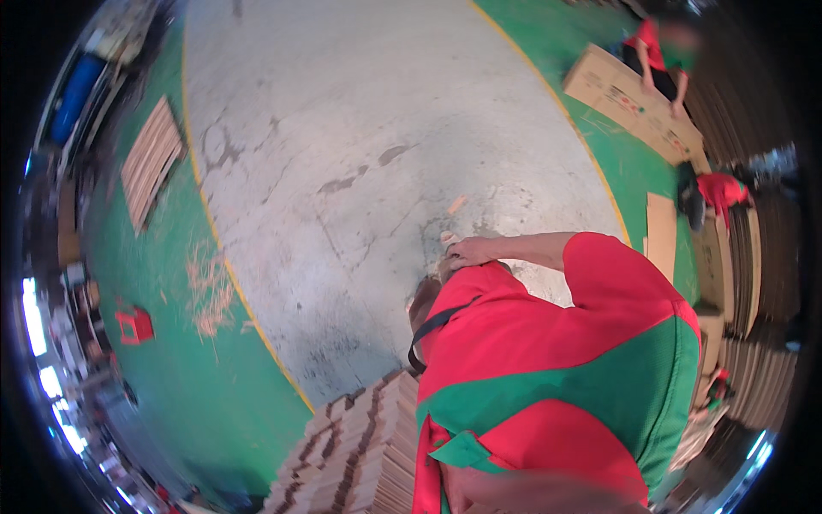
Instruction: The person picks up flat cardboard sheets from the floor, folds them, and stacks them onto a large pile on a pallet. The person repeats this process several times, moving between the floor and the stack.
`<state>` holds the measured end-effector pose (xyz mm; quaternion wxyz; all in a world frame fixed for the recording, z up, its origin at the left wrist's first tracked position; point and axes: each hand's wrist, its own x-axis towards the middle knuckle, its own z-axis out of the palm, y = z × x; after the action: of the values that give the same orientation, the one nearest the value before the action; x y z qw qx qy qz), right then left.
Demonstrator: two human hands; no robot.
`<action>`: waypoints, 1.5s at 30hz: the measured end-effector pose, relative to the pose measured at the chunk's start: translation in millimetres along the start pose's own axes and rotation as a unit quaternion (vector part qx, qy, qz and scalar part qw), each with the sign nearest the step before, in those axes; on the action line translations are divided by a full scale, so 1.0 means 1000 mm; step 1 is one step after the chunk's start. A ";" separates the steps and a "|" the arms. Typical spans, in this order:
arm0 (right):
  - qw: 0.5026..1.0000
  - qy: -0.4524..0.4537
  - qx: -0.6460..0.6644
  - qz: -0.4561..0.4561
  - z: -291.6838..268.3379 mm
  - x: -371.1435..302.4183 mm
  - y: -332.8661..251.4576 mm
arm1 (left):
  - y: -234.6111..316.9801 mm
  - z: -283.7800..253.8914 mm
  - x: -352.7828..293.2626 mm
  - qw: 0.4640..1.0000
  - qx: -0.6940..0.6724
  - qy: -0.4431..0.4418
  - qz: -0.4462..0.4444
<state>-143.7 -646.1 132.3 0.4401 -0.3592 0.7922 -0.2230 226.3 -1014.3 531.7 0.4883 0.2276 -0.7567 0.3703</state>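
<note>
My torso in a red and green shirt [548, 343] fills the lower right of the head view. My right arm bends across the front of it. My right hand [469, 250] is at waist height with its fingers curled. What they hold, if anything, is hidden. Just beyond it a shoe tip [451, 238] shows on the grey floor. A dark strap [441, 325] crosses my left side, beside a brownish shape I cannot make out. My left hand cannot be seen. A small tan scrap [458, 205] lies past the shoe.
Stacked tan cardboard pieces [351, 454] stand close at my left. Farther left are a red stool [134, 326], scattered strips [210, 287] and a flat striped stack [152, 163]. At the right, a co-worker [648, 47] handles a long cardboard box [629, 103]; another person [723, 190] is nearby.
</note>
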 end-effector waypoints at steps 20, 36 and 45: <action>0.883 0.331 0.219 0.251 0.124 -0.163 0.054 | 0.434 0.159 -0.099 0.406 -0.705 -0.515 0.271; 0.948 0.235 0.165 0.135 0.118 -0.247 -0.057 | 0.436 0.192 -0.127 0.323 -0.669 -0.564 0.361; 0.938 0.335 0.084 0.013 0.064 -0.264 -0.085 | 0.504 0.182 -0.118 0.314 -0.665 -0.544 0.403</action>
<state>36.5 -500.6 297.8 0.1805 -0.2148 0.8770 -0.3901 -184.0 -845.3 209.0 -0.2565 -0.3573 -0.8413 -0.3143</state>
